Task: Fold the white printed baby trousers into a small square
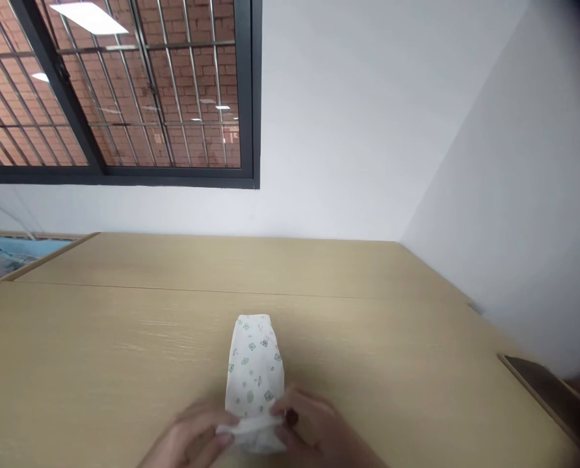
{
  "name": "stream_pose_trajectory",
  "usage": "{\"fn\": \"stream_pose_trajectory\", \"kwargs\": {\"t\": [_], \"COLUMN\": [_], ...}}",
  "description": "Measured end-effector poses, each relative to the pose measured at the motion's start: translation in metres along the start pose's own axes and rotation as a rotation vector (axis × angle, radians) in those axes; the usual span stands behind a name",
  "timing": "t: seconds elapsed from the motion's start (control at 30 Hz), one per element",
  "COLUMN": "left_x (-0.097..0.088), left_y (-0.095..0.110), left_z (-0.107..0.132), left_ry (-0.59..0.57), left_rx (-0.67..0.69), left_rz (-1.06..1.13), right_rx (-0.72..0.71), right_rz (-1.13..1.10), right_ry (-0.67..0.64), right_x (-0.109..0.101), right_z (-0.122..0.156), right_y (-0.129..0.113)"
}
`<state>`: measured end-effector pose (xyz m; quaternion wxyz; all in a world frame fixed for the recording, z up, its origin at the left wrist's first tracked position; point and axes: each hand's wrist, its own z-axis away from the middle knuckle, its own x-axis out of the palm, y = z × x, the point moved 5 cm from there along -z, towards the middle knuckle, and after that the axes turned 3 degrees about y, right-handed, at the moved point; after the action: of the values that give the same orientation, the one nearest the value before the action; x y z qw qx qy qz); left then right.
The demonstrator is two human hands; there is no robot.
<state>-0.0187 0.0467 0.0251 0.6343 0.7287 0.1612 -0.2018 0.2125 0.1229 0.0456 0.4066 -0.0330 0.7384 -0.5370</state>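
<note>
A folded white diaper (254,370) with small green printed shapes lies lengthwise on the light wooden table (124,351), its far end pointing away from me. My left hand (192,439) pinches the near left edge of the diaper. My right hand (314,432) grips the near right edge, fingers curled onto it. Both hands sit at the bottom of the view, slightly blurred, and their wrists are cut off by the frame.
A white wall stands behind the table, and another white wall closes it in on the right. A dark-framed window (124,91) with bars shows a brick wall. A tray-like box (7,257) sits at the far left. A dark wooden edge (538,383) lies at the right.
</note>
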Motion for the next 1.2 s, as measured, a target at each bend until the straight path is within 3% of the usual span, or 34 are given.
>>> {"fn": "stream_pose_trajectory", "kwargs": {"t": [0.07, 0.13, 0.3, 0.43, 0.5, 0.57, 0.67, 0.77, 0.83, 0.9, 0.97, 1.03, 1.2], "left_x": [-0.013, -0.02, -0.013, -0.006, -0.005, 0.004, 0.044, 0.109, 0.143, 0.166, 0.174, 0.171, 0.155], "left_y": [0.015, 0.016, -0.03, -0.047, -0.039, -0.03, -0.036, -0.067, -0.098, -0.124, -0.138, -0.138, -0.112], "left_z": [-0.031, -0.065, -0.147, -0.184, -0.178, -0.154, -0.095, -0.037, -0.014, -0.006, -0.006, -0.007, -0.009], "left_ry": [0.051, 0.15, 0.304, 0.327, 0.37, 0.421, 0.467, 0.592, 0.703, 0.693, 0.675, 0.696, 0.693], "left_rx": [0.036, 0.07, 0.019, -0.001, 0.033, 0.08, 0.161, 0.338, 0.297, 0.278, 0.296, 0.355, 0.423], "left_rz": [-0.047, -0.127, -0.329, -0.444, -0.502, -0.543, -0.614, -0.894, -0.985, -0.99, -0.988, -1.023, -1.119], "right_rx": [-0.061, -0.104, -0.05, -0.006, -0.008, -0.046, -0.233, -0.482, -0.611, -0.697, -0.75, -0.777, -0.694], "right_rz": [-0.034, -0.028, 0.116, 0.216, 0.24, 0.273, 0.349, 0.403, 0.384, 0.35, 0.341, 0.365, 0.519], "right_ry": [0.065, 0.15, 0.294, 0.326, 0.35, 0.378, 0.331, 0.03, -0.22, -0.379, -0.437, -0.445, -0.333], "right_x": [-0.015, -0.023, -0.018, -0.011, -0.01, -0.01, -0.001, 0.025, 0.045, 0.061, 0.071, 0.077, 0.069], "right_z": [-0.026, -0.058, -0.139, -0.167, -0.165, -0.154, -0.126, -0.097, -0.082, -0.073, -0.073, -0.08, -0.115], "right_y": [-0.009, -0.002, 0.057, 0.089, 0.09, 0.08, 0.048, 0.011, -0.003, -0.006, -0.001, 0.011, 0.045]}}
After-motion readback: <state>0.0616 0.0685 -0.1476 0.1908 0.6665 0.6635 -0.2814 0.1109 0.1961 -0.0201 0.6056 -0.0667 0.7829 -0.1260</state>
